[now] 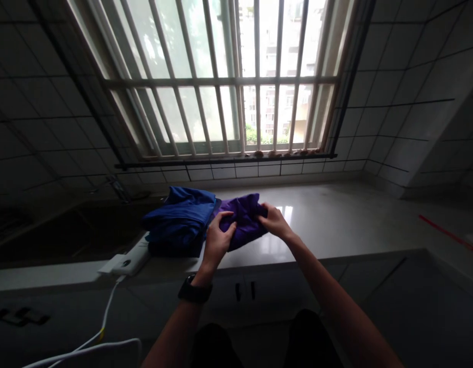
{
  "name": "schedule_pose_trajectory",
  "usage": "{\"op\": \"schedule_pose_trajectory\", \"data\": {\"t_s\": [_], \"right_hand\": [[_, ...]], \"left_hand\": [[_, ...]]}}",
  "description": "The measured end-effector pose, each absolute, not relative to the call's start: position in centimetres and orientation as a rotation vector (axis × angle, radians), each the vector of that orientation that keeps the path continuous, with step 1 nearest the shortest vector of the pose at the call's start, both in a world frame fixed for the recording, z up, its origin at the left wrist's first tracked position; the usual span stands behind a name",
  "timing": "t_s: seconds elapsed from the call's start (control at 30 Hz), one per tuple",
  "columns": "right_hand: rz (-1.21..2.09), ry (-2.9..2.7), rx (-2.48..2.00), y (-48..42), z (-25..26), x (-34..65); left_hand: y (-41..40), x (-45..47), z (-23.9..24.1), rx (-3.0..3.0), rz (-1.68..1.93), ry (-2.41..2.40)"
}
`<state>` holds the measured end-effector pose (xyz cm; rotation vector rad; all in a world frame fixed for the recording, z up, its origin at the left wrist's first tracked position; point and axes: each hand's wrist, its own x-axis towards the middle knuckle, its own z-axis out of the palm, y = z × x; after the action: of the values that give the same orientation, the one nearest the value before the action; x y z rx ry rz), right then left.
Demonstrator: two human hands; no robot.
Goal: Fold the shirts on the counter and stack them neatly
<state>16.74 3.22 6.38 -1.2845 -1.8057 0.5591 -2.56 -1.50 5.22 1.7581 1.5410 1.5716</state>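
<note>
A purple cloth (242, 214) lies bunched on the pale countertop (336, 220) below the barred window. My left hand (216, 239) grips its near left edge, fingers curled over the fabric. My right hand (274, 221) pinches its right side. A black watch sits on my left wrist. A folded blue garment (181, 220) lies right beside the purple cloth on its left, touching it.
A white power strip (125, 263) sits at the counter's front edge left of the blue garment, its white cable (106, 317) hanging down. A dark sink (68, 230) is at left. A red strip (449, 235) lies far right. Cabinet doors are below the counter.
</note>
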Motion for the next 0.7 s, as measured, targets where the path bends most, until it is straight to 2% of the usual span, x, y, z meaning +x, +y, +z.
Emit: {"op": "schedule_pose_trajectory", "data": {"t_s": [0.17, 0.3, 0.4, 0.47, 0.7], "right_hand": [[0.228, -1.885, -1.081, 7.7, 15.4, 6.8], [0.101, -1.952, -1.032, 8.3, 18.5, 0.4], [0.098, -2.006, -0.978, 8.0, 18.3, -2.3], [0.103, -2.039, -0.949, 7.9, 17.5, -3.7], [0.376, -2.392, -1.105, 7.9, 9.9, -8.0]], "left_hand": [[-0.3, -8.5, 12.8, 1.682, 1.841, 1.984], [-0.3, -13.1, 14.4, 1.383, 1.362, 2.459], [-1.6, -16.0, 13.6, 1.376, 0.963, 2.559], [-2.3, -17.4, 13.3, 1.46, 0.864, 2.592], [-1.6, -19.5, 14.0, 1.612, 1.11, 2.652]]}}
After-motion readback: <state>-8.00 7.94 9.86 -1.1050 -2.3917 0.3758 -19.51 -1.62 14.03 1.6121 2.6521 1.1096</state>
